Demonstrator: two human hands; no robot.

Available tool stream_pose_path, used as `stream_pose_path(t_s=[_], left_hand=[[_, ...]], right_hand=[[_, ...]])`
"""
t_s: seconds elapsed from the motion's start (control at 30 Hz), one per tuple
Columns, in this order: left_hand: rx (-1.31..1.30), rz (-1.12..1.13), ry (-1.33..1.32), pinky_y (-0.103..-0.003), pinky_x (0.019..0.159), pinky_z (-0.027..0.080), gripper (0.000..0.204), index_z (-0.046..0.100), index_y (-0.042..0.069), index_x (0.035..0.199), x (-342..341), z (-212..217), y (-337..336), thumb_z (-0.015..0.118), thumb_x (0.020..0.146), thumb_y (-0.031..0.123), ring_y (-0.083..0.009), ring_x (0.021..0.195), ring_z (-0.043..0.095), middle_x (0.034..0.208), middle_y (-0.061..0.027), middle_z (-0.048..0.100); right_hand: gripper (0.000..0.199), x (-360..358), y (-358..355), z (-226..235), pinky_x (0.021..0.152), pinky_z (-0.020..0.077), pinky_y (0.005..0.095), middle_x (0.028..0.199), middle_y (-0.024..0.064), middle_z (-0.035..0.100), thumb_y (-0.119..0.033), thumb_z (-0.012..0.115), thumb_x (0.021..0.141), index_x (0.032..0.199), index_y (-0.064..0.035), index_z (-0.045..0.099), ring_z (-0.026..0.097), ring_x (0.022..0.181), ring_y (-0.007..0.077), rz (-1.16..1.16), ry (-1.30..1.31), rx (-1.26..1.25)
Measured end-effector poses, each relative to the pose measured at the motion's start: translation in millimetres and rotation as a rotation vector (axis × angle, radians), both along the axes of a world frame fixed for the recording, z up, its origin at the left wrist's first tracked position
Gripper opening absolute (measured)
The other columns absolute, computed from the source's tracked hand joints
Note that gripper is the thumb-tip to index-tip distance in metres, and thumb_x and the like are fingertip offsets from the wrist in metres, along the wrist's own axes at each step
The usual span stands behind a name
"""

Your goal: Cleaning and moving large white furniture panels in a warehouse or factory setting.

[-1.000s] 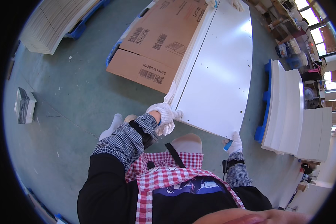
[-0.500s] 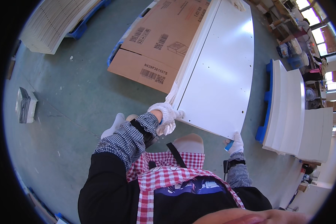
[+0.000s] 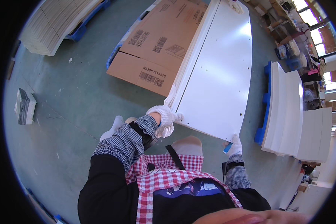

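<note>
A long white panel (image 3: 215, 78) with small drilled holes stretches away from me. My left hand (image 3: 163, 115), in a white knit glove, is closed on its near left corner, the thumb on the top face. White cloth (image 3: 170, 98) bunches around that hand, and I cannot tell whether the fingers hold it too. At the near right corner, my gloved right hand (image 3: 234, 146) is closed around the panel's edge. A small blue piece (image 3: 227, 148) shows at its fingers; its kind is unclear. Another white glove (image 3: 236, 6) rests on the panel's far end, probably a second person's hand.
Left of the panel, a flat brown carton (image 3: 145, 59) lies on a blue pallet (image 3: 112, 61). Stacked white boards (image 3: 282, 108) stand on a blue pallet at right. More stacked boards (image 3: 52, 28) are at far left. A small wrapped bundle (image 3: 25, 106) sits on the floor.
The scene has shifted slightly left and mostly down in the picture. Both hands keep their places on the panel's near corners.
</note>
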State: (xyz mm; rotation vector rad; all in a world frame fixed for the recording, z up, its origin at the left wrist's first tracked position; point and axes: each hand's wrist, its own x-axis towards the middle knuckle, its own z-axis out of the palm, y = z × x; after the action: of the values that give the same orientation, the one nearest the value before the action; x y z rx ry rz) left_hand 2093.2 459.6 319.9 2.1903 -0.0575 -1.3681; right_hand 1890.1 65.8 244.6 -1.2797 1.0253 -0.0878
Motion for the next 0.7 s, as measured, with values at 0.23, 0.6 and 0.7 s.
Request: stream_pose_path(t_s=[0.23, 0.6, 0.7], left_hand=[[-0.046, 0.044, 0.02, -0.036, 0.094, 0.05, 0.074, 0.064, -0.003, 0.122, -0.2, -9.0, -0.2, 0.065, 0.084, 0.061, -0.0293, 0.106, 0.067, 0.114, -0.0211, 0.069], [-0.055, 0.034, 0.014, -0.036, 0.096, 0.049, 0.077, 0.058, -0.003, 0.13, 0.2, 7.6, 0.1, 0.068, 0.084, 0.057, -0.0305, 0.11, 0.066, 0.12, -0.0223, 0.066], [-0.024, -0.007, 0.001, -0.039, 0.095, 0.051, 0.085, 0.037, 0.005, 0.149, 0.7, -1.6, -1.2, 0.07, 0.085, 0.051, -0.033, 0.108, 0.067, 0.12, -0.0252, 0.065]], right_hand=[[0.03, -0.8, -1.3, -0.5, 0.069, 0.0556, 0.0489, 0.077, 0.0043, 0.064, -0.04, 0.059, 0.097, 0.106, -0.0113, 0.062, 0.059, 0.061, 0.0196, -0.016, -0.007, 0.019], [0.032, -0.5, 1.0, 3.6, 0.067, 0.057, 0.0476, 0.077, 0.0044, 0.064, -0.041, 0.059, 0.097, 0.107, -0.0108, 0.062, 0.059, 0.061, 0.0191, -0.025, 0.018, -0.011], [0.033, -0.4, -0.1, 2.5, 0.068, 0.0568, 0.0484, 0.077, 0.0042, 0.064, -0.042, 0.059, 0.097, 0.107, -0.011, 0.063, 0.059, 0.062, 0.0191, -0.024, 0.021, -0.007]])
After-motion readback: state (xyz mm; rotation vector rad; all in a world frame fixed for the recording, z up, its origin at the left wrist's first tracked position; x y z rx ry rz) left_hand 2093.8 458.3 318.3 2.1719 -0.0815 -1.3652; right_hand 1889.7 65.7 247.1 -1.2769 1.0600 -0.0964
